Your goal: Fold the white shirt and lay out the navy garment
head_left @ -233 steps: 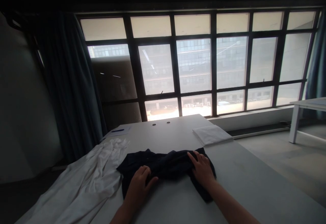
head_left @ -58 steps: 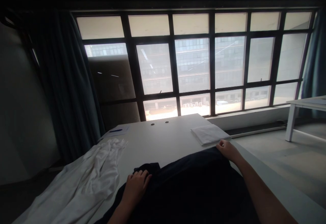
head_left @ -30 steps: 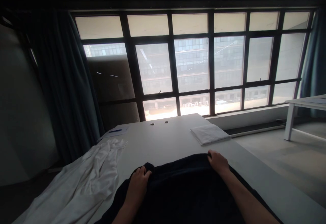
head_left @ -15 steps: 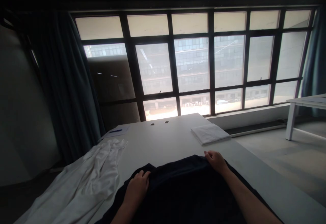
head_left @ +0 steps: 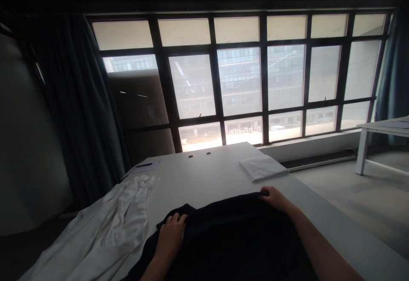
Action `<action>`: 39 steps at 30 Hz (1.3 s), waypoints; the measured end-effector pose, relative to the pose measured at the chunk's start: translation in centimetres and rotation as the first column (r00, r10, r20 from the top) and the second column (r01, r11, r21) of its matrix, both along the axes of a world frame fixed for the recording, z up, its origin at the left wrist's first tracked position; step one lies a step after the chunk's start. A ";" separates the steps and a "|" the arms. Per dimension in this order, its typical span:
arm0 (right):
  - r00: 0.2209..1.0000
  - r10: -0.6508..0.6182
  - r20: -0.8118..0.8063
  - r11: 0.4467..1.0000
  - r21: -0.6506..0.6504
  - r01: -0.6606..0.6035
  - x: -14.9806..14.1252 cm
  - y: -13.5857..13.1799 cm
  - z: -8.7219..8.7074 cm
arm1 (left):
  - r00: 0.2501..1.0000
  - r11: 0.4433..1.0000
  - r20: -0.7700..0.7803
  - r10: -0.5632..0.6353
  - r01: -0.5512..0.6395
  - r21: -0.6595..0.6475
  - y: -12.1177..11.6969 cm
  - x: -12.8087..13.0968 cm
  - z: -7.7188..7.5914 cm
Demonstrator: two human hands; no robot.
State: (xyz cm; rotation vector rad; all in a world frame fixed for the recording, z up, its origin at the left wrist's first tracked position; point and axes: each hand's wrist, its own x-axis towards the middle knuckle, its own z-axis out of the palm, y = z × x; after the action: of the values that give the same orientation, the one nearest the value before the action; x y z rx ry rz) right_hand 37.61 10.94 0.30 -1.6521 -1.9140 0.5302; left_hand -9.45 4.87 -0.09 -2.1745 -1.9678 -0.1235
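Observation:
A black or very dark navy cloth [head_left: 236, 238], perhaps a garment, lies spread over the near part of the table and runs out of view at the bottom. My right hand [head_left: 274, 198] pinches its far edge near the right corner, pulling that edge fairly straight. On the left, my left hand [head_left: 172, 228] rests on the cloth with its fingers curled over the fabric beside a bunched fold. A crumpled white cloth [head_left: 111, 225] lies to the left of my left hand, apart from it.
The white table [head_left: 204, 174] stretches toward the window. On it lie a folded white cloth [head_left: 263, 167] at the far right and paper with a blue pen [head_left: 144, 164] at the far left. Another white table [head_left: 362, 149] stands to the right. A dark curtain [head_left: 86, 114] hangs at the left.
My right hand has moved slightly right and closed into a pinch on the cloth's edge, drawing it straighter. My left hand has stayed nearly in place.

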 end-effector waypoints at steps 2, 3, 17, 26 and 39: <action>1.000 0.005 -0.029 1.000 -0.002 -0.005 1.4 -0.3 1.4 | 1.000 1.000 0.001 0.007 -0.007 -0.001 0.1 0.0 -0.1; 0.999 0.003 -0.040 1.000 -0.001 -0.003 2.0 -0.5 2.0 | 1.000 1.000 0.002 0.007 -0.007 -0.003 0.2 0.0 -0.2; 0.895 -0.446 0.022 0.879 0.198 0.434 -1.0 -0.4 4.0 | 0.999 0.997 0.022 0.034 -0.033 -0.063 -0.5 0.1 -0.3; 0.938 -0.232 0.259 0.969 -0.023 0.246 -9.5 -1.4 -0.3 | 0.996 0.986 -0.022 0.092 -0.094 -0.137 -1.3 1.0 1.2; 0.942 0.051 0.333 0.937 -0.342 0.070 -4.7 -0.7 -1.3 | 0.983 0.854 0.179 0.041 0.058 -0.517 -2.0 -0.7 3.0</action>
State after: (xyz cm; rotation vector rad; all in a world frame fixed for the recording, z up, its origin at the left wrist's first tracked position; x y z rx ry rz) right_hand 32.90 10.29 -1.01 -2.0928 -2.1462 0.6472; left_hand -10.15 2.85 2.87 -2.5749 -2.3069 0.2518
